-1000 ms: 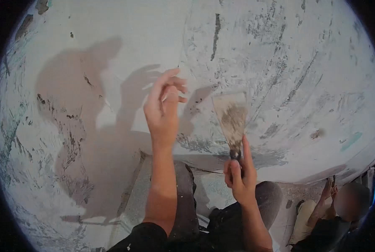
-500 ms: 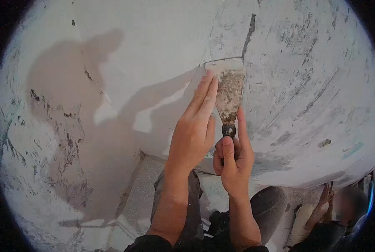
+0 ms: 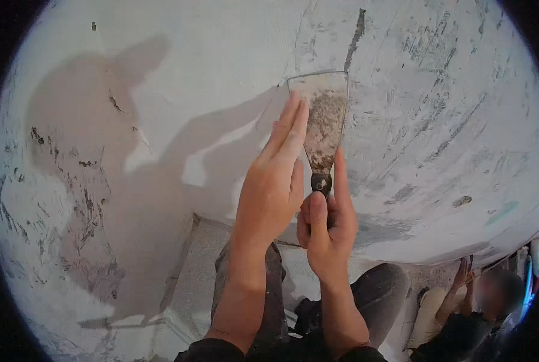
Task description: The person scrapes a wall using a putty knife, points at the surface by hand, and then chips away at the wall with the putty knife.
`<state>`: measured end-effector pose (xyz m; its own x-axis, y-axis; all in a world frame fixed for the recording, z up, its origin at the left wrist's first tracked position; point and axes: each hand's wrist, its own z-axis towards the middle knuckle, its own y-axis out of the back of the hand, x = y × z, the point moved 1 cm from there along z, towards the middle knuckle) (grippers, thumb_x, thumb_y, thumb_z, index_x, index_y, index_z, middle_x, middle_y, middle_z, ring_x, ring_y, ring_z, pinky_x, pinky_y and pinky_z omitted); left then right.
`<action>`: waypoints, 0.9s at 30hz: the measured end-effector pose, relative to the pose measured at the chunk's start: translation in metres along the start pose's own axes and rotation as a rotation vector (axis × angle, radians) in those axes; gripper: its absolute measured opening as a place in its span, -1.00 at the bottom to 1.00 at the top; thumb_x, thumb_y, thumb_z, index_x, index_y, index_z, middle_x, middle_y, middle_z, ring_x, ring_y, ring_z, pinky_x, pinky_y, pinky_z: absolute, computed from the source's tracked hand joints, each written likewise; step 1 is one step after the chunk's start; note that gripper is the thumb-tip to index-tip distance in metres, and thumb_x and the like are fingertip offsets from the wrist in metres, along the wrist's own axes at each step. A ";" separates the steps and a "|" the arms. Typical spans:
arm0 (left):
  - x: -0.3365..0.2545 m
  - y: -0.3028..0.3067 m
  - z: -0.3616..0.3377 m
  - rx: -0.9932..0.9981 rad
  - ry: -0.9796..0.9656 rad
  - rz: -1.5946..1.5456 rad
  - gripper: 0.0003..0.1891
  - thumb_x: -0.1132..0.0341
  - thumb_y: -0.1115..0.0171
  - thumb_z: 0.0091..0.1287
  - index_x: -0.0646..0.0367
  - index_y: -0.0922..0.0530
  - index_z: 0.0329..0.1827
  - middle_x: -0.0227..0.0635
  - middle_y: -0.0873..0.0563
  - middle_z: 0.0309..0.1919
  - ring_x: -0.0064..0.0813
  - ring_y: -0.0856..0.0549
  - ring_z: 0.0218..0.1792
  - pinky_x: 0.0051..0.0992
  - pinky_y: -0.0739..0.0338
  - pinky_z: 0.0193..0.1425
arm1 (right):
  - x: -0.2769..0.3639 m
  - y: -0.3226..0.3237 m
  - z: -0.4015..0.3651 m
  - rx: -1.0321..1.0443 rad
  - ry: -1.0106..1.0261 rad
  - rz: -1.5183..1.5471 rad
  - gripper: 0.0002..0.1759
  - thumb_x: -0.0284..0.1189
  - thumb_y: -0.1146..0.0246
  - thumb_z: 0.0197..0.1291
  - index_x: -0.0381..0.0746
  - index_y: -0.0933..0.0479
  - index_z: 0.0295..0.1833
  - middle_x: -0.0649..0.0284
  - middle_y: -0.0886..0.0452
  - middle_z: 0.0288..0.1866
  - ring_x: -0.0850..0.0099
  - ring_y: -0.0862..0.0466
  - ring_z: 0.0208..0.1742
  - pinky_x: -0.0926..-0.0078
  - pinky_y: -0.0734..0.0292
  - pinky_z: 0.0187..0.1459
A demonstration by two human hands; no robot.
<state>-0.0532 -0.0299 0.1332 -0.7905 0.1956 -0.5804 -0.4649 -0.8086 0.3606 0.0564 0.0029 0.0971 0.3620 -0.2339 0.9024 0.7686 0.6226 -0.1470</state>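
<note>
Watching from a distance, I judge a slip to be the main risk. My right hand (image 3: 330,232) is wrapped around the handle (image 3: 321,182) of an upward-pointing scraper (image 3: 325,130), before the wall (image 3: 233,54) and just below a dark streak (image 3: 355,39). My left hand (image 3: 271,190) lies flat, fingers together along the scraper's left side. Uneven pressure could tilt the tool and gouge the wall; a skid could nick those fingertips, so near its corner.
</note>
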 end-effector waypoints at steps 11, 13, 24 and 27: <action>0.007 0.019 0.000 -0.084 -0.061 -0.069 -0.42 0.66 0.15 0.18 0.27 -0.49 0.31 -0.04 -0.52 0.31 -0.23 -0.47 0.38 -0.40 -0.31 0.41 | 0.014 0.005 -0.002 0.048 0.124 -0.172 -0.38 -0.57 0.04 0.42 -0.32 -0.03 0.56 0.27 -0.55 -0.27 0.63 -0.41 -0.50 0.65 -0.35 -0.45; 0.006 0.018 0.000 -0.080 -0.074 -0.188 -0.51 0.67 0.11 0.23 0.30 -0.56 0.21 -0.07 -0.62 0.19 -0.26 -0.57 0.27 -0.36 -0.40 0.34 | 0.016 0.005 -0.010 0.000 -0.003 -0.045 -0.36 -0.52 0.04 0.45 -0.31 0.02 0.57 0.49 -0.42 -0.45 0.77 -0.32 -0.54 0.79 -0.21 -0.51; 0.009 0.017 -0.015 -0.028 0.270 -0.599 -0.64 0.29 -0.11 0.45 0.40 -0.54 0.16 -0.17 -0.69 -0.03 -0.41 -0.64 -0.02 -0.35 -0.52 0.11 | 0.013 0.042 -0.035 0.072 0.217 -0.494 -0.41 -0.62 -0.04 0.29 -0.38 -0.25 0.46 0.06 -0.58 0.01 0.39 -0.53 -0.12 0.47 -0.41 0.00; 0.014 0.004 -0.019 0.000 0.273 -0.820 -0.61 0.23 -0.14 0.45 0.41 -0.53 0.15 -0.23 -0.68 -0.10 -0.57 -0.61 -0.07 -0.43 -0.55 0.03 | 0.013 0.028 -0.036 0.059 -0.005 -0.281 -0.28 -0.54 -0.12 0.33 -0.29 -0.04 0.55 0.14 -0.56 -0.17 0.48 -0.58 -0.31 0.62 -0.40 -0.39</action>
<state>-0.0580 -0.0408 0.1127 -0.0824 0.5771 -0.8125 -0.8466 -0.4706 -0.2485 0.1014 -0.0096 0.0903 0.1362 -0.4003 0.9062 0.8064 0.5762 0.1333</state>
